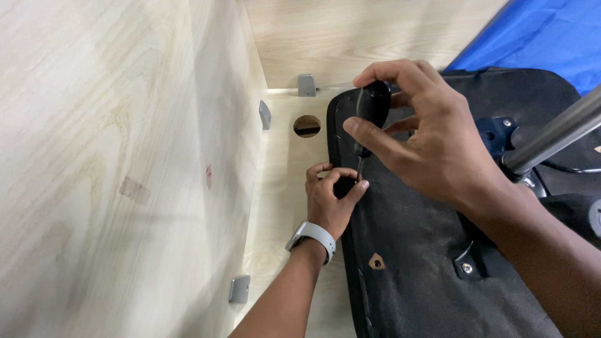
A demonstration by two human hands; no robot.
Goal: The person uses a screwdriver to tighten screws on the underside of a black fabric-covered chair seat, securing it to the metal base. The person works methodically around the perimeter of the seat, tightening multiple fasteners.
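Right hand (432, 134) is wrapped round the black bulbous handle of a screwdriver (369, 119), thumb and fingers closed on it from above. The tool's long axis runs nearly straight down in the view, tilted slightly left at the bottom; the thin shaft drops from the handle to a tip at the left edge of the black fabric-covered chair underside (426, 263). Left hand (330, 197) sits right at that tip, thumb and forefinger curled into a ring and pinched about the shaft end (whatever fastener is there is hidden inside the fingers, so cannot tell if one is held). So the contact point lies directly below the right-hand grip, and the left hand is the nearer one to it, touching or nearly so. Left wrist wears a watch with a grey band (313, 236). Outward: the chair panel leans against pale wood boards, with a light wood panel (113, 156) on the left and a round hole (307, 126) just beyond the chair's top edge. Small grey brackets (306, 84) sit at the board joints. A metal tube (551, 134) crosses at right, cut off by the frame; blue sheet (551, 37) in the top right corner. The shaft is thin and partly blurred, tip type unreadable.
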